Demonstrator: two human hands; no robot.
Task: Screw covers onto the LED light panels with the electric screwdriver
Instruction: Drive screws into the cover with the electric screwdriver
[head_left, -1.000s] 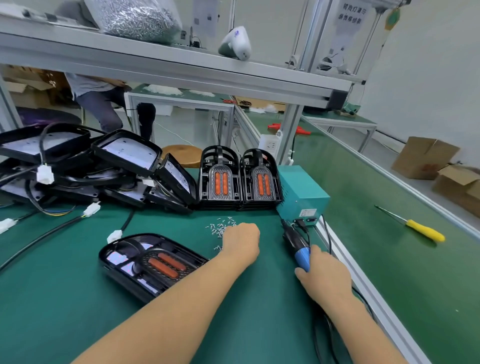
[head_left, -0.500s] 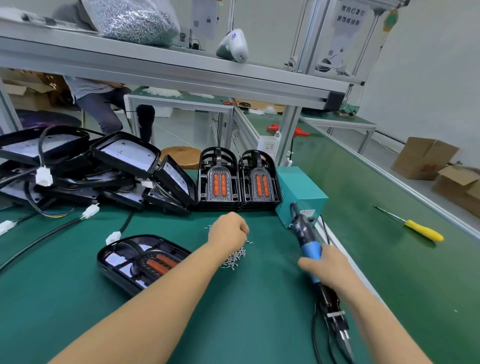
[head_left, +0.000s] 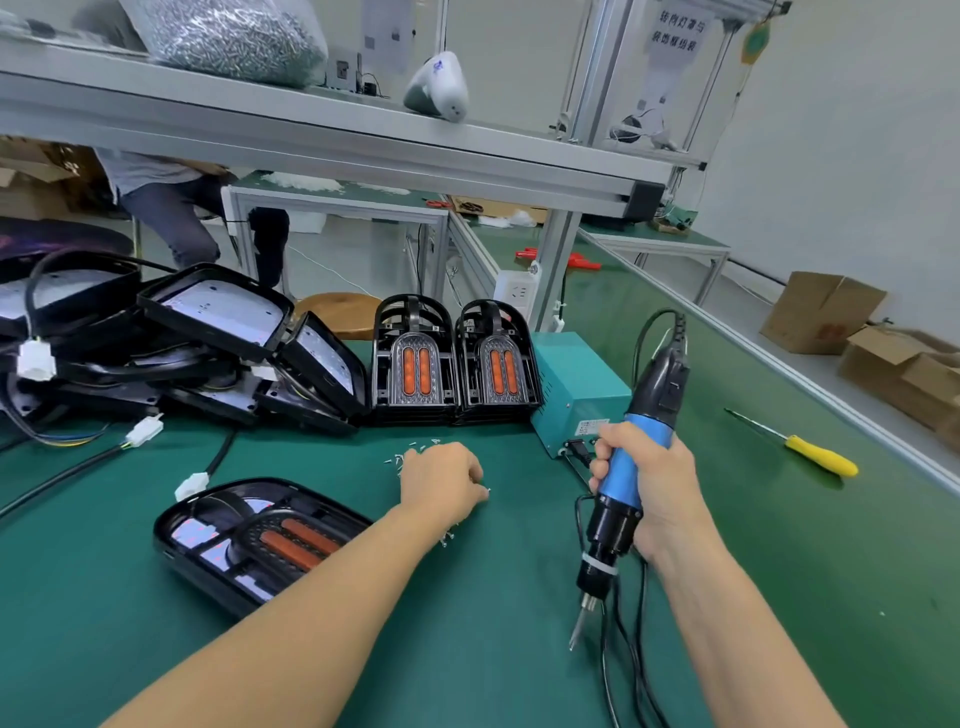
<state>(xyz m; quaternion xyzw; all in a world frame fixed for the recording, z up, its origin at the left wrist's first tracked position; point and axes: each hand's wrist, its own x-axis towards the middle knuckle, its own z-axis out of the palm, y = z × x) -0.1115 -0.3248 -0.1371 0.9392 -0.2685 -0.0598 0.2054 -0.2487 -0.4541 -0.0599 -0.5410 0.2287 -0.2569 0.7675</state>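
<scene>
Gripping the blue barrel of the electric screwdriver (head_left: 626, 483), the right hand (head_left: 657, 493) is holding it off the green bench mat (head_left: 467, 649) at near right, fingers wrapped tight round the grip, bit pointing down toward the near edge & black cord trailing below. Left hand (head_left: 441, 486) is sitting knuckles-up over the loose screws (head_left: 410, 453) at mid-bench, fingers curled under; can't tell whether it's pinching one. Just left of that forearm an LED light panel (head_left: 260, 540) is lying flat w/ its black cover on, orange strips showing thru, a white connector (head_left: 191, 486) by its far left corner. Farther back, two more covered panels (head_left: 457, 364) are standing upright side by side, touching, w/ a teal power box (head_left: 576, 389) just right of them. A heap of open panels & cables (head_left: 156, 343) is piling up at far left. A yellow-handled screwdriver (head_left: 818, 457) is lying well apart on the right. Overhead, a shelf (head_left: 311, 135) is carrying a bag of screws (head_left: 234, 36); cardboard boxes (head_left: 857, 332) are sitting on the floor at far right.
</scene>
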